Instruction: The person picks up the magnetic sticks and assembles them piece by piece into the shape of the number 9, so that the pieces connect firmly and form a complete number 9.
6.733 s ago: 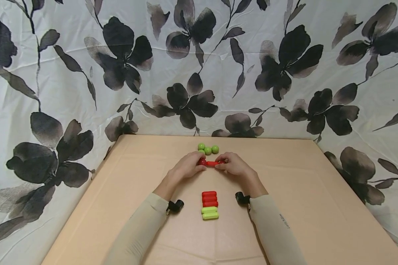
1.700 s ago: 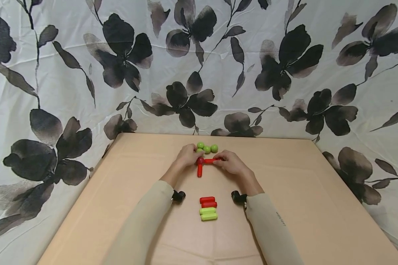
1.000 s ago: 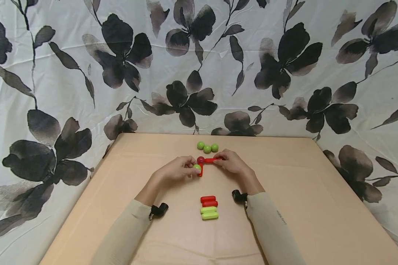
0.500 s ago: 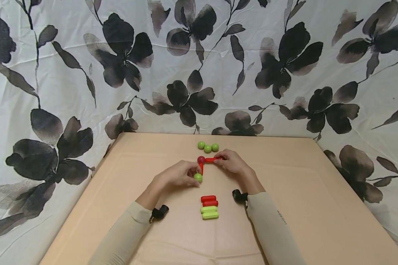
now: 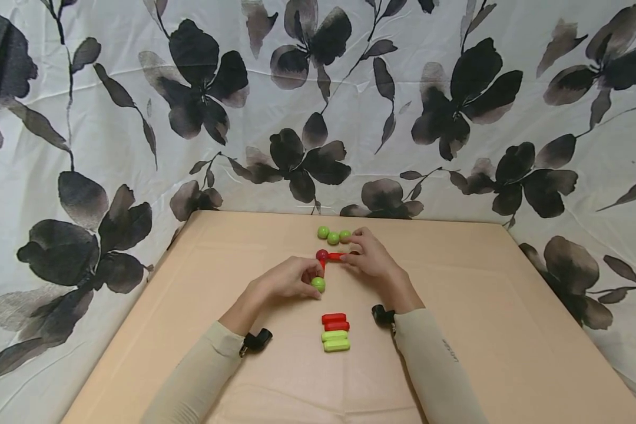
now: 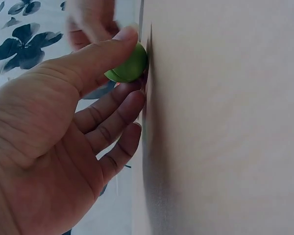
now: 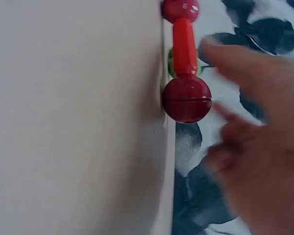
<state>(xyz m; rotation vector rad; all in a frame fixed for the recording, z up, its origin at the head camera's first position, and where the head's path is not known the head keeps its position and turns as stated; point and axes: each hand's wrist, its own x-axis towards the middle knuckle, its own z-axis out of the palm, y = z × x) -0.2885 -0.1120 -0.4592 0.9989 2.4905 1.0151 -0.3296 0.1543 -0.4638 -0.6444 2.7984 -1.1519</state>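
My left hand [image 5: 288,278] pinches a green ball [image 5: 318,285] between thumb and fingers, at the near end of a red rod partly hidden by the fingers. That rod runs back to a dark red ball [image 5: 322,255], from which another red rod [image 5: 336,257] extends rightward. In the right wrist view this rod ends in a second dark red ball [image 7: 187,99], largely covered in the head view. My right hand [image 5: 372,257], blurred at the wrist camera, has its fingers spread beside that ball and holds nothing. One of its fingertips is close to the rightmost loose green ball [image 5: 345,236].
Two more green balls [image 5: 323,232] lie by that one near the table's far edge. Closer to me, two red rods [image 5: 334,318] and two yellow-green rods [image 5: 336,345] lie stacked in a column on the tan table [image 5: 456,282]. A floral cloth hangs behind.
My left hand has taken a green ball from the far group and brought it to the near rod's end. My right hand has released the right-hand rod, its fingers now extending toward the green balls.
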